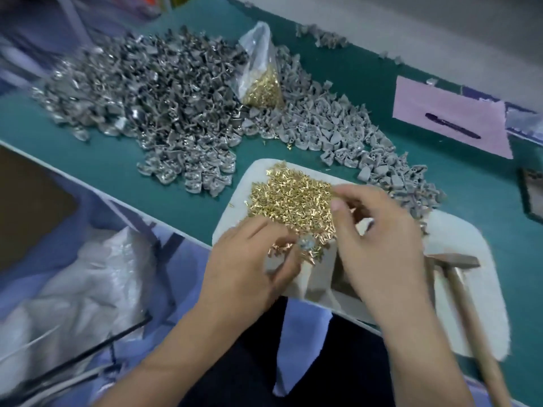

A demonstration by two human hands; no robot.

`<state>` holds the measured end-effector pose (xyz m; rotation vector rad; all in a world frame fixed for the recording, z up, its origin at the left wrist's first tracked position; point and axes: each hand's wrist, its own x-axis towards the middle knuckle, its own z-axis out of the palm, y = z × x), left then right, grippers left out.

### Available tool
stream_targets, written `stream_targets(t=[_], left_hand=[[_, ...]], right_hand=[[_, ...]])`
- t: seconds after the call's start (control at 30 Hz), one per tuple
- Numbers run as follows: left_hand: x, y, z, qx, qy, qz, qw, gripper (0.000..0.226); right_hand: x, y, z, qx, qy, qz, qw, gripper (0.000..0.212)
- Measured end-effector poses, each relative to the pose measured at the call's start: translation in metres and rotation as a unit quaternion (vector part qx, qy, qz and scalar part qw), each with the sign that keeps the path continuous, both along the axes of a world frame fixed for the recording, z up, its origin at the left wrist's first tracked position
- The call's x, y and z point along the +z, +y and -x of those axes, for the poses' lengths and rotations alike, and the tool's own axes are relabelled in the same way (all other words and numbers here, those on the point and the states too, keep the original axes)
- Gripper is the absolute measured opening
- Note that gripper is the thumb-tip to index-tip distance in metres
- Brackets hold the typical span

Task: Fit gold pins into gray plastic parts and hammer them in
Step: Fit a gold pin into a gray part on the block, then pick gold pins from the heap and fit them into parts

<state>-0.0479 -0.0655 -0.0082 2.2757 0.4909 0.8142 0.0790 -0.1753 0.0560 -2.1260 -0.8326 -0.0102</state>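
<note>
Left hand (249,259) pinches one gray part (307,245); right hand (379,245) fingers curled (contents unclear) over uncountable gold pins (291,198).

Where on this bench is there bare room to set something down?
Bare green table lies left of the white pad, between the near edge and the gray parts. Crowded: gold pins, both hands and hammer fill the pad.

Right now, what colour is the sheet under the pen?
Pale pink or lilac; the sheet lies under a dark pen, seen in the head view.
</note>
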Motion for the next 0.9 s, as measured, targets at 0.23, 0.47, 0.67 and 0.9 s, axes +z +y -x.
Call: stream_targets(t=[0.23,0.47,0.67,0.9], left_hand=[[-0.021,0.073,0.043,0.249,0.092,0.083,0.961,0.009],[-0.022,0.098,0.043,0.238,0.164,0.065,0.955,0.008],[-0.016,0.104,0.036,0.25,0.161,0.042,0.954,0.008],[0.006,0.067,0.002,0.111,0.084,0.055,0.989,0.009]], right_hand=[[-0.031,0.105,0.033,0.12,-0.037,0.199,0.972,0.016],[-0.049,0.123,0.035,0.14,-0.086,0.279,0.946,0.024],[-0.051,0.123,0.037,0.131,-0.098,0.265,0.95,0.019],[-0.026,0.053,-0.006,0.017,-0.006,0.076,0.997,0.009]])
